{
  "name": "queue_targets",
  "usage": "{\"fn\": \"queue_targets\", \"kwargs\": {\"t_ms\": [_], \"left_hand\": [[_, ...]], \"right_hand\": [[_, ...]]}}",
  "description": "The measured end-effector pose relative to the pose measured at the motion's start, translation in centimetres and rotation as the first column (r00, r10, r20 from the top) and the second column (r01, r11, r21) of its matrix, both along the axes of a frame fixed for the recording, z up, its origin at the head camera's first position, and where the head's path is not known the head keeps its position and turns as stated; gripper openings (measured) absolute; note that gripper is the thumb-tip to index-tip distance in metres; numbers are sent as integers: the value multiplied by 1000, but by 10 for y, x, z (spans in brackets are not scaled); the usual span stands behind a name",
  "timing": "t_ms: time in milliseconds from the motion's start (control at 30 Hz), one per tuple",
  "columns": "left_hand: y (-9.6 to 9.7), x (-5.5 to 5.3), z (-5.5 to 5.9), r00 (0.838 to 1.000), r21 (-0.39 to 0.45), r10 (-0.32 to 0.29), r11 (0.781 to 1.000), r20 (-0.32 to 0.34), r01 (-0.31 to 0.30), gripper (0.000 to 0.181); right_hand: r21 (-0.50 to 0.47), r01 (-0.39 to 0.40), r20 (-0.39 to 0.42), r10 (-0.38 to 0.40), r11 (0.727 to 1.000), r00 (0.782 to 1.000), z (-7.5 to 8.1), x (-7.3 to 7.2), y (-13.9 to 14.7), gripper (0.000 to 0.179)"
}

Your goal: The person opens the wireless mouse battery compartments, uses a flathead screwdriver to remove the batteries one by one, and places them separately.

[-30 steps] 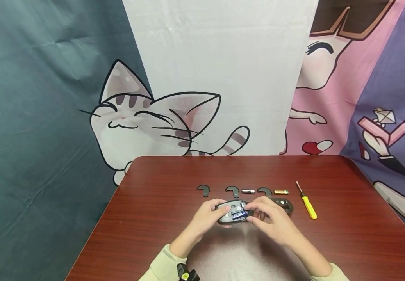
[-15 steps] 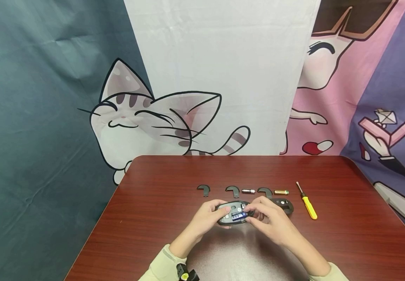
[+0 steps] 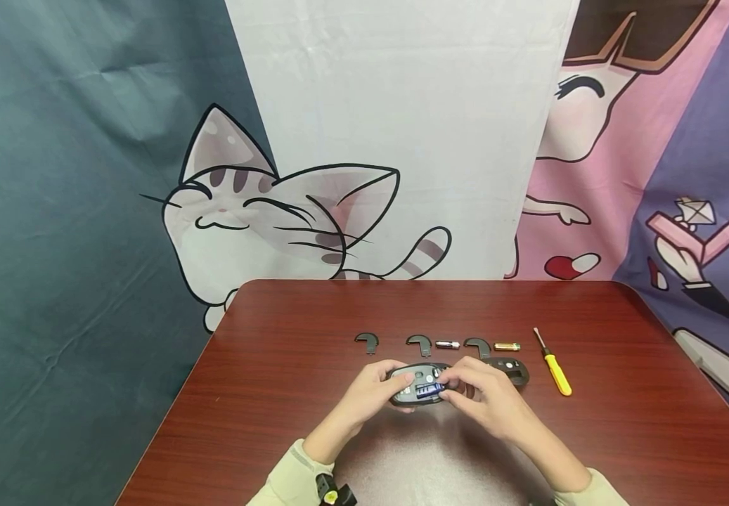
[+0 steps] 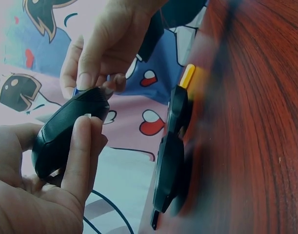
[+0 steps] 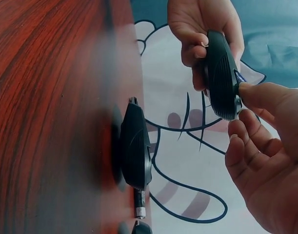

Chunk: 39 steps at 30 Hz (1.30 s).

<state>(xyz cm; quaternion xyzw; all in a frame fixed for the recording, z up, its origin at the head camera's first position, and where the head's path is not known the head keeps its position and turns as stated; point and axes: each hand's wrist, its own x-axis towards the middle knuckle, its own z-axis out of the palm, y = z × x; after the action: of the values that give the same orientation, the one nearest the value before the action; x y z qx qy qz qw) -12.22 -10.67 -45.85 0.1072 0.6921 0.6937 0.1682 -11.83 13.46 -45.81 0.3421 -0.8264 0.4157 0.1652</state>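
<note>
In the head view, a computer mouse (image 3: 410, 398) lies underside up in my left hand (image 3: 373, 388), gripped with the thumb across its base. A blue battery (image 3: 429, 390) sits in the mouse's open battery bay. My right hand (image 3: 487, 395) pinches the battery's right end between thumb and fingers. In the right wrist view, the thumb of my right hand (image 5: 270, 141) presses at the blue battery (image 5: 240, 77) on the mouse's edge. The left wrist view shows the dark shell of the mouse (image 4: 66, 126) held by my left hand (image 4: 56, 170); the battery is mostly hidden there.
Dark curved covers (image 3: 367, 342), (image 3: 420, 344), (image 3: 478, 346) lie in a row with a silver-black battery (image 3: 447, 345) and a gold battery (image 3: 506, 346). Another mouse (image 3: 510, 370) rests behind my right hand. A yellow-handled screwdriver (image 3: 557, 372) lies right. Two mice, one nearer (image 4: 169, 173), show beside my left hand.
Both hands stay nearly in place with the mouse. The blue battery has turned slightly, and its white markings show less. The right fingertips have shifted a little to the left.
</note>
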Motion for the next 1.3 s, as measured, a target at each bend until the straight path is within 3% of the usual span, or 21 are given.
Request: {"fn": "queue_targets", "kwargs": {"t_ms": [633,900,1300], "left_hand": [[-27,-3,-8,998,-19,56,998,12,-56,39],[-42,-3,-14,999,-32,48,998,6,-48,40],[-63,-10,-22,996,-70,28,997,81,-22,43]], "right_hand": [[11,44,53,-44,999,998,7,-10,0,29],[-15,57,34,-56,998,998,5,-20,-6,28],[-2,96,143,-95,995,985,-4,-45,-19,19]]}}
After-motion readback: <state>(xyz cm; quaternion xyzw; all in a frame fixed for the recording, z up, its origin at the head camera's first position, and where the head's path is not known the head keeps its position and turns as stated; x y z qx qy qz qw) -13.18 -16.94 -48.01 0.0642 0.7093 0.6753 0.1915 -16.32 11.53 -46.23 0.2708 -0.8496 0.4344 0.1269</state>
